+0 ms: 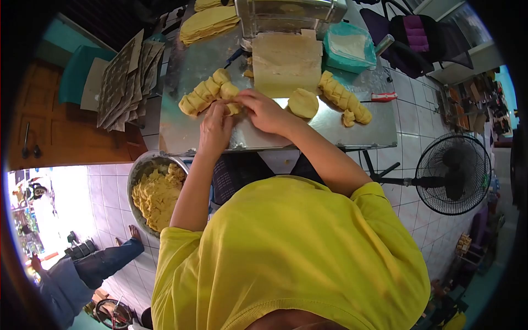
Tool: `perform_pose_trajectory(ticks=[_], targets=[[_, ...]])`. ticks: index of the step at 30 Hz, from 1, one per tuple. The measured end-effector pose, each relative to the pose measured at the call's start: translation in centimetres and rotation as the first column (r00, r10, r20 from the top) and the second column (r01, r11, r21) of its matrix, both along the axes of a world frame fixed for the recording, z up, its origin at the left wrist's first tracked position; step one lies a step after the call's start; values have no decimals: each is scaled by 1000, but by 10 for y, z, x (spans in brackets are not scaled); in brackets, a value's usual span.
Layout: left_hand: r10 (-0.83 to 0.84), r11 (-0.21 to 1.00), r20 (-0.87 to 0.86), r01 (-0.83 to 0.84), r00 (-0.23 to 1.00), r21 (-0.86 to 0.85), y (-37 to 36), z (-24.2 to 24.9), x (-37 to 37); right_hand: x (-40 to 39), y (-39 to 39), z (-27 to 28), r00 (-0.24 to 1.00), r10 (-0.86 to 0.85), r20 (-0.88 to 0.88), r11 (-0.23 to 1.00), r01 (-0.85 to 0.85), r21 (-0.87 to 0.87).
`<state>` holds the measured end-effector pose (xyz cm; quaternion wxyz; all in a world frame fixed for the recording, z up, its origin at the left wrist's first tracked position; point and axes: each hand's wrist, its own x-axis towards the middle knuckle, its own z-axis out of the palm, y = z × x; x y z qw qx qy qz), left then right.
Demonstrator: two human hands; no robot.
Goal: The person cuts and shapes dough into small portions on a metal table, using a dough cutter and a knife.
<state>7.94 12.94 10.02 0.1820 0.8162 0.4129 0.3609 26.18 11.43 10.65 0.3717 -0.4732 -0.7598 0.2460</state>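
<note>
Near the front edge of the metal table, my left hand (pixel 216 125) has its fingers closed on a small piece of yellow dough (pixel 234 109). My right hand (pixel 264 111) meets it from the other side, fingers bent over the same piece and partly hiding it. Just beyond my left hand lies a row of cut dough lumps (pixel 202 95). A flat round of dough (pixel 303 103) rests to the right of my right hand. Farther right is a second row of dough lumps (pixel 344 97), with a red-handled knife (pixel 383 97) beside it.
A metal machine (pixel 291 16) with a floury sheet (pixel 287 63) stands at the back. Around it are stacked flat dough sheets (pixel 209 25) and a teal tub (pixel 349 47). A bowl of dough (pixel 157 195), a fan (pixel 454 173) and another person's leg (pixel 110 263) are nearby.
</note>
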Motion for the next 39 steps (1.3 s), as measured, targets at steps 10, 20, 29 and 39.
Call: perform_pose_trajectory(ticks=[10, 20, 29, 39], targets=[[392, 687, 704, 320, 593, -652, -25, 20, 6, 0, -6, 35, 970, -110, -219, 920, 16, -391], [471, 90, 731, 798, 493, -596, -36, 48, 25, 21, -43, 40, 948, -45, -315, 952, -54, -300], [255, 217, 695, 661, 672, -719, -50, 33, 47, 43, -81, 52, 953, -75, -295, 978, 13, -206], [319, 174, 737, 727, 596, -664, -61, 55, 61, 44, -89, 39, 964, -262, -44, 961, 265, 76]])
